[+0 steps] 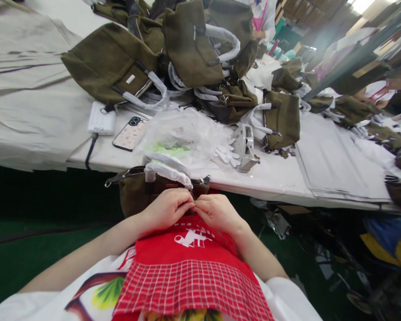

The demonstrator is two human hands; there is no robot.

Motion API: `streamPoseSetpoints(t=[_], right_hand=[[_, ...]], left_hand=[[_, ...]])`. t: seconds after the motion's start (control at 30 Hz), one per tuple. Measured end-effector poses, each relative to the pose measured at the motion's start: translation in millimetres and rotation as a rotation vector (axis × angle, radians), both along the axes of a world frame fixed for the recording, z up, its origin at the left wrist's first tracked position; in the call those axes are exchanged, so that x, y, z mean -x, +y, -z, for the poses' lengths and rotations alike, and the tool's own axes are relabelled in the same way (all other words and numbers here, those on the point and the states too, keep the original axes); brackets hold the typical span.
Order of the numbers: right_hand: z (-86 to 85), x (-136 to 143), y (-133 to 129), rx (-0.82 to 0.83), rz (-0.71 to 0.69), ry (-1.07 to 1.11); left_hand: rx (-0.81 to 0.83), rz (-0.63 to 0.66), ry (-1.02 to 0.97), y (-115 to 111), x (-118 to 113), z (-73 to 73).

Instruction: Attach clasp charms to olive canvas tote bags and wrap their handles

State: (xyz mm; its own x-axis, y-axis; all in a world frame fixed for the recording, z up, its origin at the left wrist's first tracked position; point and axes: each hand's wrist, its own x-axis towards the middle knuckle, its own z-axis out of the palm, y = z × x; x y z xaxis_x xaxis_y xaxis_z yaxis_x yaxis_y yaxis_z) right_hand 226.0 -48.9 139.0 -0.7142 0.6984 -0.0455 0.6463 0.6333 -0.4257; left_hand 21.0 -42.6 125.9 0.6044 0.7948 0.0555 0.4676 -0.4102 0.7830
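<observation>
Close to my body, at the table's front edge, is an olive-brown handbag (135, 191) with dark trim and metal rings at its ends. Its handles (169, 171) are wrapped in white protective film. My left hand (170, 205) and my right hand (215, 209) meet at the bag's near side, below the handle's end. Fingers of both hands are pinched together, and whatever small part they hold is hidden behind them. Just beyond the bag lies a clear plastic bag (187, 133) with something light green inside.
Olive bags (110, 62) with wrapped handles pile up at the back. A white power bank (101, 118) with a cable and a phone (129, 133) lie left. A metal tape dispenser (245, 147) stands right of the plastic bag. Other people (265, 20) are across the table.
</observation>
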Motion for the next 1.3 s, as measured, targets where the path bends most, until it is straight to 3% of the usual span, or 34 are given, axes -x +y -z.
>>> streamPoseSetpoints(t=[0.2,0.27,0.33,0.43,0.5,0.7,0.83,0.97,1.07,1.2,1.3], right_hand=[[1.2,1.8,3.7,0.054,-0.04,-0.022],[6.0,1.2,3.1,0.076,0.006,0.019],[12.2,-1.0,2.1,0.088,0.172,0.115],[23.6,-7.3,1.5,0.117,0.54,0.278],[33.6,-11.2,2.1,0.176,0.648,0.288],[74.0,-3.9,2.4,0.337,0.616,0.128],[91.1,8.7,-0.5,0.4,0.636,0.165],[98.0,15.8,-0.6,0.421,0.608,0.236],[102.6,14.5,0.8,0.431,0.585,0.31],[102.1,7.0,-1.3,0.566,0.571,0.447],[95.9,4.0,-4.7,0.686,0.555,0.533]], left_hand=[[0.031,-0.02,0.009,-5.2,-1.6,6.9],[0.038,-0.038,-0.006,-5.1,1.2,10.2],[0.016,-0.128,-0.028,-3.5,6.6,14.2],[0.028,-0.364,0.011,-0.7,16.2,22.9],[0.087,-0.435,0.089,-0.2,20.4,30.0],[0.156,-0.4,0.201,-1.4,18.5,44.0],[0.204,-0.363,0.356,1.4,15.4,50.5],[0.241,-0.228,0.375,4.1,8.6,65.0],[0.142,-0.211,0.299,4.5,3.6,72.1],[0.016,-0.229,0.2,5.1,2.6,70.2],[0.065,-0.217,0.096,5.9,3.4,66.6]])
